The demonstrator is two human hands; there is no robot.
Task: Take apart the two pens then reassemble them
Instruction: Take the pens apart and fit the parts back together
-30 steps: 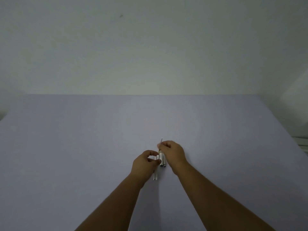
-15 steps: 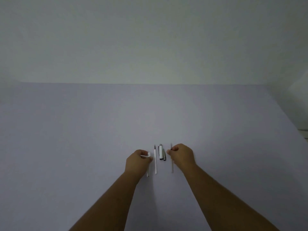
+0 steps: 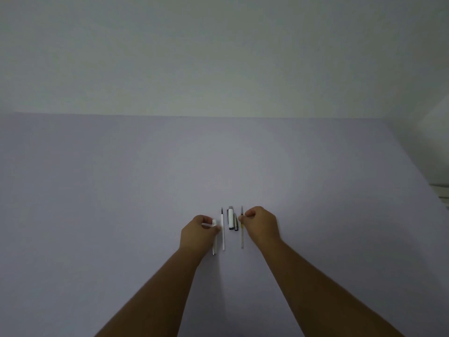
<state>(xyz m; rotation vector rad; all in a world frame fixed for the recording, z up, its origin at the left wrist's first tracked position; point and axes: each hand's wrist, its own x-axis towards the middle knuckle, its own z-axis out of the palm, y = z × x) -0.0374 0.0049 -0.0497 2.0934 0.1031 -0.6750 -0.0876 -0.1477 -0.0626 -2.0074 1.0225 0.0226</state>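
Note:
Pen parts lie in a row on the pale lilac table (image 3: 121, 190). My left hand (image 3: 198, 231) pinches a small white pen cap (image 3: 211, 224), and a white barrel (image 3: 214, 246) runs under that hand toward me. A white refill (image 3: 223, 229) with a dark tip lies just right of it. In the middle sit a white-and-silver pen section (image 3: 230, 218) and a dark grey piece (image 3: 236, 222), side by side. My right hand (image 3: 261, 223) pinches a thin yellowish refill (image 3: 242, 233) that rests lengthwise on the table.
A plain pale wall (image 3: 218, 57) rises behind the table's far edge. At the right edge something white (image 3: 443, 193) shows beyond the table's side.
One second ago both hands were together over the parts. They have since moved apart, left hand leftward and right hand rightward, and the parts now lie spread in a row.

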